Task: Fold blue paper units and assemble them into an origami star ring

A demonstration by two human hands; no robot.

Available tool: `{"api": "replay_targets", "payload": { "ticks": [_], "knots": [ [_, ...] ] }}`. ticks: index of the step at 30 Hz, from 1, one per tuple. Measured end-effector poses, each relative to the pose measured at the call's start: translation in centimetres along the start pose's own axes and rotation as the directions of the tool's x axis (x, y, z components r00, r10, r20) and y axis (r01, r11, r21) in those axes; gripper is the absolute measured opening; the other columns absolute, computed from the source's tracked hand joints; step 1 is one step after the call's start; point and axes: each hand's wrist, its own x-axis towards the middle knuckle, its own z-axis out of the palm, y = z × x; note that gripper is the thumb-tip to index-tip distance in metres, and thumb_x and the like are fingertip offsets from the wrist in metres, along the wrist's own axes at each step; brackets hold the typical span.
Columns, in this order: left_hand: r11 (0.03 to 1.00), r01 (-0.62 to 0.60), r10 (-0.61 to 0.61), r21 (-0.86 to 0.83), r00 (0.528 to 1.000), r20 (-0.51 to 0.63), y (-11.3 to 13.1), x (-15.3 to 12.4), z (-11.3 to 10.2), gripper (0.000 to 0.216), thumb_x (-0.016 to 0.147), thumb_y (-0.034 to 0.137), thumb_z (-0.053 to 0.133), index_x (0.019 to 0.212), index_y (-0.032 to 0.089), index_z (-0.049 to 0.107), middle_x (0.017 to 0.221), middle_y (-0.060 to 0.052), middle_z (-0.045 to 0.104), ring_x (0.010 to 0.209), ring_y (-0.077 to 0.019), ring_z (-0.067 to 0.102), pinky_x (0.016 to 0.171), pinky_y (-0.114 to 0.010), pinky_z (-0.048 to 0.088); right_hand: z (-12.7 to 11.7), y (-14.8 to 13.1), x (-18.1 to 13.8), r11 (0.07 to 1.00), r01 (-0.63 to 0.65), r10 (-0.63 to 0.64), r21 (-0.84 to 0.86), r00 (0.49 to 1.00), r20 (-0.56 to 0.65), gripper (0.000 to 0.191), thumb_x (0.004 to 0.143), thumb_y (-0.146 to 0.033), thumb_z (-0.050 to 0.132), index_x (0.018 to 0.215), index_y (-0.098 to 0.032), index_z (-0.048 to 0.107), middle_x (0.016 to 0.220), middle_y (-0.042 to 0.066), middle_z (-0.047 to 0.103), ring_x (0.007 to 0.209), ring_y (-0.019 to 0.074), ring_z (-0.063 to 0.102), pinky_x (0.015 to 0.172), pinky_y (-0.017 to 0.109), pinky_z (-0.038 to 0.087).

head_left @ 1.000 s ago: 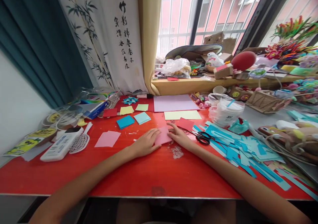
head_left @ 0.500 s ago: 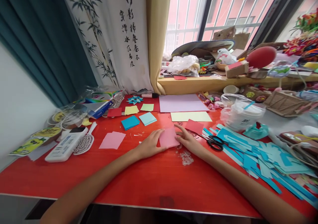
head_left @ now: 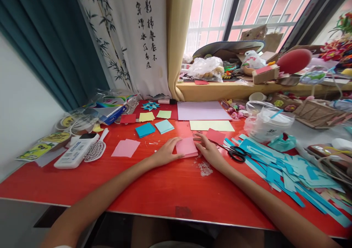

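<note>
A small stack of pink paper squares (head_left: 187, 148) lies on the red table between my two hands. My left hand (head_left: 167, 151) grips the stack's left side, its thumb along the near edge and its fingers at the far left corner. On the right side, my right hand (head_left: 209, 152) has its fingers apart, the tips at the stack's right edge. A red paper square (head_left: 215, 136) lies just beyond my right hand, and black-handled scissors (head_left: 236, 154) rest to its right. Clear crumbs or scraps (head_left: 205, 169) lie in front of the stack.
More pink squares (head_left: 125, 148), blue squares (head_left: 145, 130) and light blue squares (head_left: 164, 126) lie left. A blue folded paper star (head_left: 150, 106) sits at the back. Blue paper strips (head_left: 288, 167) cover the right side. A hairbrush (head_left: 95, 151) and a bagged cup (head_left: 271, 125) stand farther out.
The pink stack, tilted up between my hands before, now lies flatter on the table. My right fingers have drawn slightly back to its edge. The view has tipped down a little.
</note>
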Motion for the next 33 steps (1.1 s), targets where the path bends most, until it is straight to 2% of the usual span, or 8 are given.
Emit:
{"api": "replay_targets", "payload": {
  "ticks": [3, 7, 12, 15, 18, 22, 28, 33],
  "knots": [
    [1.000, 0.001, -0.001, -0.011, 1.000, -0.001, 0.13, -0.02, -0.16, 0.063, 0.081, 0.050, 0.051, 0.133, 0.019, 0.034, 0.141, -0.010, 0.037, 0.131, -0.0219, 0.034, 0.110, -0.039, 0.030, 0.12, 0.02, -0.01, 0.996, 0.052, -0.057, -0.077, 0.997, -0.059, 0.036, 0.086, -0.028, 0.041, 0.121, -0.021, 0.043, 0.122, 0.011, 0.056, 0.099, 0.0206, 0.059, 0.085, 0.039, 0.046],
    [1.000, 0.011, -0.011, -0.022, 1.000, 0.014, 0.32, 0.01, -0.32, 0.061, 0.081, 0.049, 0.051, 0.132, 0.018, 0.035, 0.140, -0.009, 0.037, 0.131, -0.0211, 0.034, 0.110, -0.037, 0.029, 0.20, 0.07, -0.01, 0.985, 0.120, -0.135, -0.123, 0.983, -0.125, 0.036, 0.086, -0.024, 0.041, 0.121, -0.020, 0.042, 0.124, 0.012, 0.053, 0.109, 0.0209, 0.053, 0.092, 0.040, 0.041],
    [0.999, 0.005, -0.006, -0.036, 1.000, -0.024, 0.06, 0.16, -0.28, 0.050, 0.085, 0.042, 0.048, 0.127, 0.018, 0.039, 0.136, -0.009, 0.042, 0.128, -0.0194, 0.037, 0.110, -0.036, 0.029, -0.06, -0.31, -0.05, 0.986, 0.136, -0.153, -0.099, 0.969, -0.192, 0.027, 0.086, -0.022, 0.040, 0.112, -0.019, 0.047, 0.112, 0.009, 0.057, 0.098, 0.0185, 0.055, 0.084, 0.035, 0.043],
    [0.999, -0.033, 0.032, -0.027, 0.998, -0.047, -0.16, 0.19, -0.16, 0.035, 0.088, 0.038, 0.042, 0.117, 0.019, 0.048, 0.133, -0.007, 0.045, 0.125, -0.0178, 0.040, 0.108, -0.035, 0.031, -0.17, -0.39, -0.09, 0.989, 0.120, -0.135, -0.087, 0.974, -0.184, 0.024, 0.086, -0.023, 0.040, 0.109, -0.019, 0.048, 0.101, 0.008, 0.058, 0.090, 0.0175, 0.055, 0.077, 0.032, 0.043],
    [0.999, -0.042, 0.042, 0.013, 0.999, -0.023, -0.13, 0.12, -0.02, 0.030, 0.089, 0.038, 0.039, 0.110, 0.020, 0.053, 0.134, -0.008, 0.043, 0.126, -0.0186, 0.040, 0.107, -0.036, 0.032, -0.22, -0.26, -0.13, 0.994, 0.094, -0.103, -0.063, 0.984, -0.145, 0.025, 0.086, -0.023, 0.038, 0.110, -0.020, 0.047, 0.091, 0.005, 0.058, 0.077, 0.0159, 0.055, 0.071, 0.031, 0.043],
    [0.996, -0.034, 0.034, 0.083, 0.999, 0.009, 0.12, 0.01, 0.17, 0.037, 0.084, 0.043, 0.048, 0.111, 0.019, 0.052, 0.137, -0.010, 0.039, 0.129, -0.0221, 0.036, 0.108, -0.039, 0.031, -0.25, -0.01, -0.07, 0.997, 0.065, -0.069, -0.036, 0.991, -0.117, 0.026, 0.085, -0.023, 0.038, 0.110, -0.021, 0.047, 0.082, 0.003, 0.059, 0.070, 0.0149, 0.055, 0.069, 0.030, 0.043],
    [0.992, -0.020, 0.019, 0.128, 1.000, 0.011, -0.10, 0.13, 0.39, 0.059, 0.076, 0.048, 0.057, 0.125, 0.019, 0.043, 0.138, -0.011, 0.039, 0.130, -0.0268, 0.034, 0.108, -0.044, 0.031, -0.21, 0.30, 0.10, 0.999, 0.037, -0.041, -0.033, 0.993, -0.109, 0.028, 0.084, -0.026, 0.038, 0.110, -0.019, 0.048, 0.083, 0.004, 0.062, 0.072, 0.0158, 0.057, 0.069, 0.030, 0.043],
    [0.986, -0.045, 0.049, 0.159, 0.998, -0.025, -0.07, 0.09, 0.40, 0.057, 0.078, 0.047, 0.055, 0.125, 0.018, 0.041, 0.132, -0.010, 0.044, 0.125, -0.0250, 0.039, 0.106, -0.042, 0.034, -0.14, 0.53, 0.19, 1.000, 0.016, -0.017, -0.012, 0.995, -0.098, 0.029, 0.084, -0.026, 0.038, 0.111, -0.019, 0.048, 0.083, 0.004, 0.062, 0.067, 0.0143, 0.057, 0.064, 0.028, 0.044]
  ]
}}
